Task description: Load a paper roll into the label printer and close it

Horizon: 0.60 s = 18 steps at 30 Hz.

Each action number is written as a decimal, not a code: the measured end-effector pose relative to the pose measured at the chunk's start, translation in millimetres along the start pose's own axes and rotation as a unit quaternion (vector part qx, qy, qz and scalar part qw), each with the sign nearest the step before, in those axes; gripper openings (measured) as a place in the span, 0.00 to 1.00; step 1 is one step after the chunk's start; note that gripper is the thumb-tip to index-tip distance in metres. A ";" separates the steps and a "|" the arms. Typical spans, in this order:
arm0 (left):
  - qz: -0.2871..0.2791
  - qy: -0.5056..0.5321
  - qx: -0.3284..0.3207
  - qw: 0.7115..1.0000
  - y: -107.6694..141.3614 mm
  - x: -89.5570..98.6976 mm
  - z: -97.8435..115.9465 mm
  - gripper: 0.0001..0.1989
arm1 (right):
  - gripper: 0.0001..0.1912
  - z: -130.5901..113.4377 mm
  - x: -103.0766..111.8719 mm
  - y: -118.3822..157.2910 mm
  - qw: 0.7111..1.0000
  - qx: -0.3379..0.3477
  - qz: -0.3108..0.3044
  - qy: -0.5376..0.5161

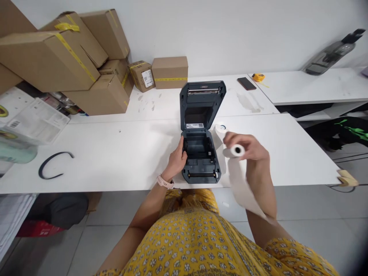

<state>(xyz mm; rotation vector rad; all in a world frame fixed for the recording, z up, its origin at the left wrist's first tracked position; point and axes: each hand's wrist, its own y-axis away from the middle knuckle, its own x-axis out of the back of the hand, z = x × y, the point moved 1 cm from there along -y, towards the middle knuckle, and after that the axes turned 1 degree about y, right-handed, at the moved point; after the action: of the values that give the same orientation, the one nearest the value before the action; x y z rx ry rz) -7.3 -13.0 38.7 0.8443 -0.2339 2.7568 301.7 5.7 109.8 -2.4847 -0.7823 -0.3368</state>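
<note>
A dark grey label printer (pixel 198 168) stands on the white table with its lid (pixel 203 105) raised, and its roll bay shows no roll inside. My left hand (pixel 176 159) grips the printer's left side, fingers along the wall and thumb at the rim. To the right of the printer, above the table, my right hand (pixel 248 147) is closed around a small white paper roll (pixel 237 150). A loose strip of paper (pixel 241 188) hangs from that roll past the table edge toward my forearm. Another white roll (pixel 220 128) with a greenish core sits just right of the printer's hinge.
Cardboard boxes (pixel 86 61) are stacked at the back left, with a smaller box (pixel 170 73) by the wall. A black headband (pixel 54 165) lies at left. Toward the back right are a phone (pixel 246 83), a yellow tape measure (pixel 258 77) and a bottle (pixel 330 55).
</note>
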 end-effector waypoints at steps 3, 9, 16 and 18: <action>-0.011 -0.013 0.018 1.000 1.1 0.4 2.4 0.39 | 0.24 15.1 18.2 56.2 0.986 -0.070 0.151 0.005; 0.011 -0.012 -0.008 1.000 -0.6 -1.4 0.6 0.39 | 0.23 55.6 11.2 104.7 0.927 -0.319 0.192 0.038; -0.025 0.092 0.024 0.995 -1.6 3.8 -3.9 0.44 | 0.29 77.2 7.9 93.6 0.928 -0.335 0.165 -0.011; -0.023 0.130 0.030 0.991 -3.3 4.6 -8.7 0.45 | 0.35 80.4 16.7 86.2 0.930 -0.314 0.188 -0.009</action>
<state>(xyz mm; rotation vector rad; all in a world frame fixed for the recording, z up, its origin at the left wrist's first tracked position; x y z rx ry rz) -14.6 -7.0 34.5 0.4890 -0.0832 2.8045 372.4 -4.0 14.5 -3.1598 -0.1910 -0.4797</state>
